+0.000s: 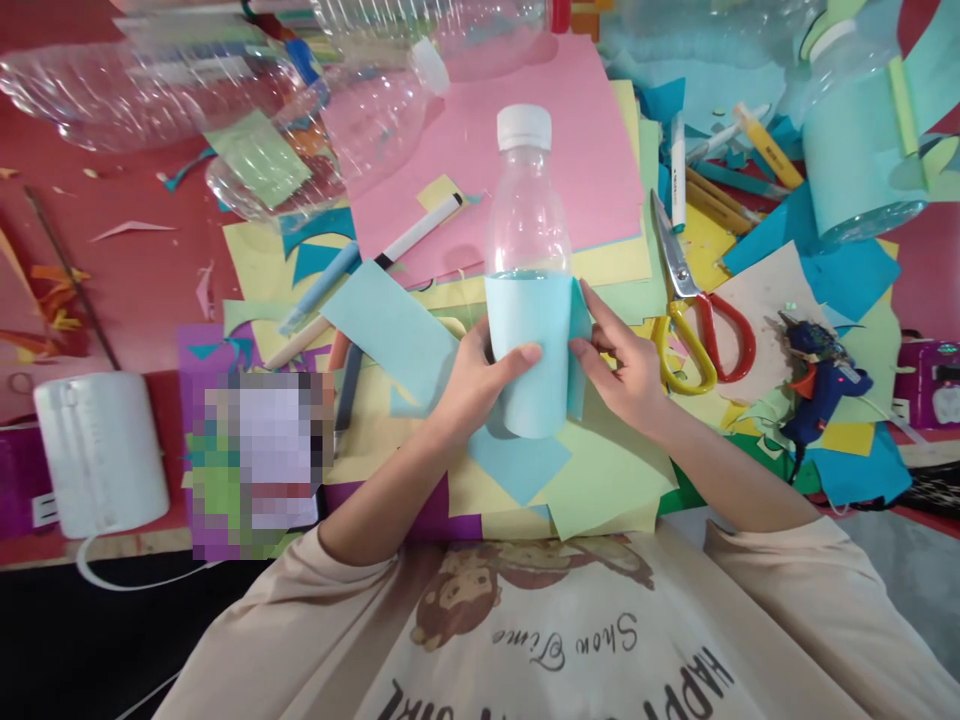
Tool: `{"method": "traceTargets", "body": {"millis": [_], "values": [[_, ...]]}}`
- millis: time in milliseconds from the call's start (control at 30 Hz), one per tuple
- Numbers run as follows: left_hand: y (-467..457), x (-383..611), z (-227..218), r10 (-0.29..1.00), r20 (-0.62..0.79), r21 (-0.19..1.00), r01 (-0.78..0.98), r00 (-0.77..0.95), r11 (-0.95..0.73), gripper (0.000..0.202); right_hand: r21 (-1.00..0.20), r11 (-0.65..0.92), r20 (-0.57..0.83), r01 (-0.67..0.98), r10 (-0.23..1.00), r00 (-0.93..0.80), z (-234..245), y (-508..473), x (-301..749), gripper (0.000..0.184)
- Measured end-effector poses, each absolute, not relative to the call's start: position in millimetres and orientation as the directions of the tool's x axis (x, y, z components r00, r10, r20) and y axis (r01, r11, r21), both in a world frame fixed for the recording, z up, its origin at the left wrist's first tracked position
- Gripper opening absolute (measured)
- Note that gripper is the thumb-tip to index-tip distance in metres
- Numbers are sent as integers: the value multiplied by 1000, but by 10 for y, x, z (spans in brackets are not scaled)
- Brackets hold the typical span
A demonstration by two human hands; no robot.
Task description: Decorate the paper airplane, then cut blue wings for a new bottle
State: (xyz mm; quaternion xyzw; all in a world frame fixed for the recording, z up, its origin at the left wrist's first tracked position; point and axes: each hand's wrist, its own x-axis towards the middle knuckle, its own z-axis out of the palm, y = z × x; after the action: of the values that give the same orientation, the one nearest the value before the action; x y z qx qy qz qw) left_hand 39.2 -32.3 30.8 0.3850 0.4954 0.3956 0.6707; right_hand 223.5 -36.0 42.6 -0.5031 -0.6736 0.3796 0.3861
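A clear plastic bottle [529, 220] with a white cap stands in front of me, its lower half wrapped in light blue paper [531, 320]. My left hand [487, 375] grips the bottle from the left, thumb across the wrapped front and fingers hidden behind. At the bottle's right side, my right hand [622, 365] pinches a loose light blue paper flap [577, 310] between thumb and fingers. Left of the bottle lies a light blue paper strip [394, 325].
Scissors [694, 300] with yellow and red handles and a blue glue gun [825, 390] lie to the right. Clear bottles [375, 120] crowd the back left; a paper-wrapped bottle [855, 140] is at the back right. Pink paper [495, 110], markers [424, 228] and scraps cover the middle.
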Motion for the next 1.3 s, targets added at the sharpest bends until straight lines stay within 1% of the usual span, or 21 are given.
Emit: {"method": "traceTargets", "body": {"millis": [233,367,533,600,633,700,733,800,867,900,933,967,1033,1067,1100,1167,1233,1300], "values": [[-297,415,302,885,-391,847,-277,252,453,58,-895,130,49,428,980,-194,423,-356,2271,58],[-284,438,370,876,-419,820,-316,238,477,62,-902,115,46,417,984,-173,382,-338,2285,62],[-260,435,382,877,-415,812,-335,242,477,61,-915,86,11,395,982,-189,512,-288,2285,53],[-243,420,351,873,-429,807,-337,231,486,60,-893,78,-7,443,982,-187,670,-320,2365,47],[-236,411,334,871,-433,803,-339,231,489,60,-865,77,3,495,989,-149,760,-361,2439,42],[-224,397,306,869,-435,800,-341,237,494,57,-758,33,25,651,999,-21,925,-495,2668,30],[-221,392,299,869,-433,801,-340,240,493,57,-709,-47,9,704,997,77,986,-585,2819,26],[-221,390,302,871,-430,805,-336,236,489,57,-591,-284,5,756,935,355,1038,-793,3173,20],[-224,394,322,875,-427,812,-328,229,483,59,-483,-496,69,722,800,596,998,-1001,3537,14],[-227,397,334,878,-421,816,-327,228,477,60,-403,-602,95,689,722,686,952,-1090,3698,15],[-230,399,347,881,-413,820,-326,231,470,59,-340,-669,65,661,685,726,895,-1163,3835,20],[-234,401,357,883,-406,824,-324,235,465,58,-307,-704,41,641,663,748,834,-1217,3942,26],[-240,401,367,885,-396,830,-318,245,459,55,-284,-714,-60,640,679,731,710,-1258,4070,35],[-243,401,367,885,-394,831,-314,249,459,54,-276,-718,-80,639,680,729,653,-1248,4100,38],[-245,400,364,883,-397,832,-308,252,462,53,-286,-728,-83,623,667,741,601,-1221,4116,41],[-246,397,355,879,-400,833,-298,258,466,53,-323,-776,-20,541,577,816,520,-1138,4132,44],[-243,396,348,879,-398,833,-297,263,466,53,-405,-799,19,446,480,877,476,-1051,4151,38],[-240,395,345,883,-389,838,-298,264,458,52,-503,-806,-31,312,378,925,477,-1003,4173,27]]}}
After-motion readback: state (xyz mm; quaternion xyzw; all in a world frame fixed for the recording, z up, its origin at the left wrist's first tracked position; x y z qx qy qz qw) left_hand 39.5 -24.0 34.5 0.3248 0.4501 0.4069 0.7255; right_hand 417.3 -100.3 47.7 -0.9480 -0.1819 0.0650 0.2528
